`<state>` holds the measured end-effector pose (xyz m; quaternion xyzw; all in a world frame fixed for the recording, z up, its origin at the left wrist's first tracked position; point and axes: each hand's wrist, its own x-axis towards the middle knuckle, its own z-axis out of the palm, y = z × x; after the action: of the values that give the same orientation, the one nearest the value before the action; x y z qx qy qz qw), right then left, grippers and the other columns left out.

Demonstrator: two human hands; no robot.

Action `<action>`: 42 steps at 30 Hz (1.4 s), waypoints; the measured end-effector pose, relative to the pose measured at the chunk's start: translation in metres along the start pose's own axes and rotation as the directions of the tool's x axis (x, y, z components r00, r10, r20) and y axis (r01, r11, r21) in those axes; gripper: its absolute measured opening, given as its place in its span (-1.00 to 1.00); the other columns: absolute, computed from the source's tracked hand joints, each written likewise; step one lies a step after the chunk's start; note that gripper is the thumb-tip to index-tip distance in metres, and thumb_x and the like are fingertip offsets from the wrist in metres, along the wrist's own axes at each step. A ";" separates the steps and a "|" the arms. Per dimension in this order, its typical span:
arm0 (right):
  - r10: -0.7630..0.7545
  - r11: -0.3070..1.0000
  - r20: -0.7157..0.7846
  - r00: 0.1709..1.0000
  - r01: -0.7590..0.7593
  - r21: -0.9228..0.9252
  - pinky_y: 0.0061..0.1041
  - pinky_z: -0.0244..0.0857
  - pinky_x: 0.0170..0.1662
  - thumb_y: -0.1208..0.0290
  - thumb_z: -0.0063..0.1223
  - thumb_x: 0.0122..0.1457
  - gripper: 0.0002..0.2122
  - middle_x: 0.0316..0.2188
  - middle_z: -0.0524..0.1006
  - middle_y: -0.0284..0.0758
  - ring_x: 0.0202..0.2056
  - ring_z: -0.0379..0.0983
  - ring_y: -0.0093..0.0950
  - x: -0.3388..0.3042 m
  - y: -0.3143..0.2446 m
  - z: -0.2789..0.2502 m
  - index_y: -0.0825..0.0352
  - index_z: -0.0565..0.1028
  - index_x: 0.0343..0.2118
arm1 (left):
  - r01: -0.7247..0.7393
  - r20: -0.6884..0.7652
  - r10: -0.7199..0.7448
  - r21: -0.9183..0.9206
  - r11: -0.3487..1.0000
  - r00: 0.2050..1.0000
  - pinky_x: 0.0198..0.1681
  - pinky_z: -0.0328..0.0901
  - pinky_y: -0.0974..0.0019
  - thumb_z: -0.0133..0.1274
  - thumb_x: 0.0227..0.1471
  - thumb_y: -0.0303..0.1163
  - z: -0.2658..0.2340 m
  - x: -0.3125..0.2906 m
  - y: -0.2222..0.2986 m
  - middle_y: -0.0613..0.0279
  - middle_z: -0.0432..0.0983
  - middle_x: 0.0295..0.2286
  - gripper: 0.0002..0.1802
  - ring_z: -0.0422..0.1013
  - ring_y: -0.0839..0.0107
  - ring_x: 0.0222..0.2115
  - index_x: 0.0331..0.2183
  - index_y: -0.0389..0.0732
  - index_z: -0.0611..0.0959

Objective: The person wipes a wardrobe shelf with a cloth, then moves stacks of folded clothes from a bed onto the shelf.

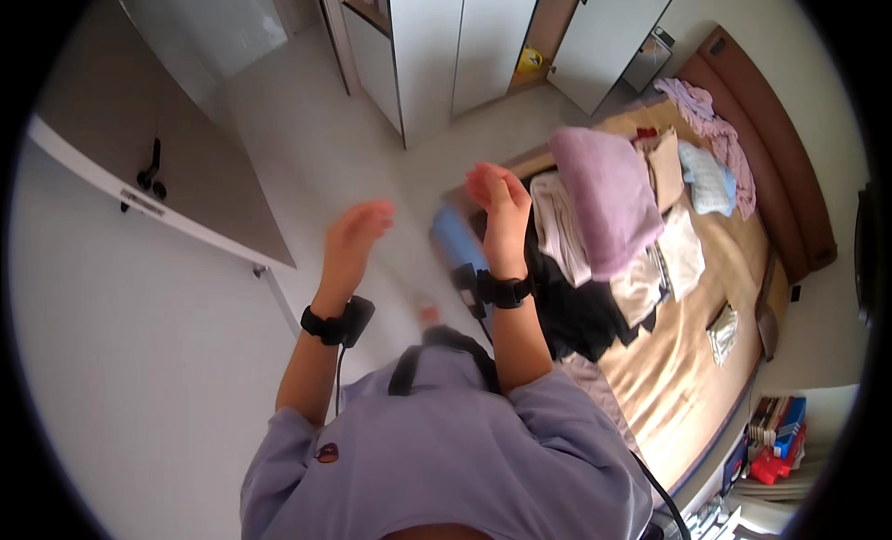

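My left hand (357,245) is raised over the floor, its fingers stretched toward the right and slightly blurred, with nothing in it. Beside the bed's edge, my right hand (502,205) is held up with loosely bent fingers and no visible object in it. Nearest to it lie a folded mauve towel or blanket (604,201), a folded white garment (556,226) and a black garment (574,308), all on the bed. Below the right hand is a blurred blue thing (455,235) whose kind I cannot make out. Each wrist wears a black strap with a small box.
The bed (683,354) with a tan sheet fills the right side; more clothes and a light blue pillow-like bundle (706,177) lie toward its brown headboard (771,150). A white wardrobe (427,57) stands ahead, one door swung out. An open door (121,201) is at left.
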<state>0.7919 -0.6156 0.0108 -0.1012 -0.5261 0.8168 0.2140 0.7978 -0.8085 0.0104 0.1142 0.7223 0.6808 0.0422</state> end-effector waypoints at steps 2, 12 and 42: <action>0.004 1.000 0.006 1.000 -0.004 0.018 -0.61 0.23 -0.31 0.39 -0.14 0.07 -0.79 -0.50 0.47 -0.31 -0.45 0.37 -0.56 0.036 0.000 0.012 0.45 0.45 -0.37 | -0.025 -0.032 0.024 -0.019 1.000 0.999 -0.19 0.22 0.39 -0.18 0.05 -0.28 -0.005 0.032 0.006 0.18 0.43 -0.30 -0.69 0.37 0.41 -0.30 -0.26 -0.29 0.48; 0.017 1.000 0.058 0.998 -0.015 -0.022 -0.61 0.23 -0.33 0.36 -0.15 0.08 -0.77 -0.52 0.47 -0.32 -0.46 0.36 -0.56 0.164 0.031 0.055 0.44 0.45 -0.39 | -0.012 -0.098 0.003 -0.087 0.996 0.995 -0.20 0.24 0.40 -0.19 0.05 -0.30 -0.024 0.158 -0.005 0.17 0.45 -0.33 -0.71 0.37 0.43 -0.32 -0.27 -0.29 0.47; -0.094 0.995 -0.425 0.900 0.093 -0.023 -0.57 0.24 -0.30 0.43 -0.20 0.09 -0.80 -0.49 0.46 -0.29 -0.43 0.37 -0.52 0.478 0.045 0.068 0.45 0.43 -0.38 | 0.106 0.391 0.001 -0.254 0.961 0.920 -0.21 0.25 0.38 -0.17 0.03 -0.33 0.040 0.594 -0.028 0.17 0.45 -0.40 -0.75 0.37 0.43 -0.35 -0.33 -0.31 0.47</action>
<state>0.3301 -0.4694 0.0275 -0.2518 -0.4720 0.7633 0.3622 0.2266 -0.6390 0.0359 0.2201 0.6028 0.7354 0.2176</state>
